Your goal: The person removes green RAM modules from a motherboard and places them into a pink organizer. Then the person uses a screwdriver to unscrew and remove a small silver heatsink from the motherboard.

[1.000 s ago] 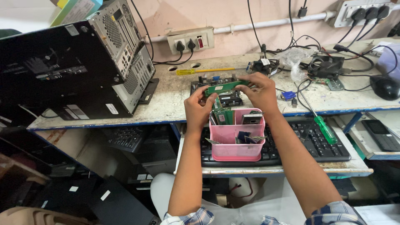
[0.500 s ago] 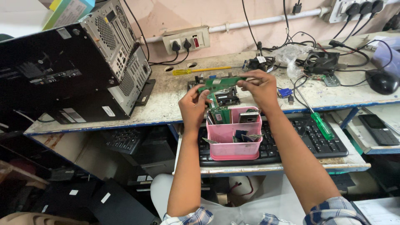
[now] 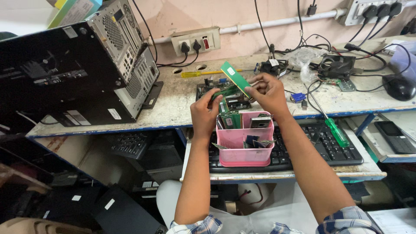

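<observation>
— Where can we pass a hand on the table?

— Left of the motherboard we see bare surface up to the computer case.

— And rightward?

— Cables, a cooling fan and a mouse crowd it; the pink box blocks the keyboard.

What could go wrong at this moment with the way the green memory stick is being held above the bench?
1. Both hands, left hand and right hand, pinch the green memory stick only at its edges, in mid-air; a slip might drop it onto the circuit board or pink box.
2. Bare fingers on it may risk static damage.
</observation>
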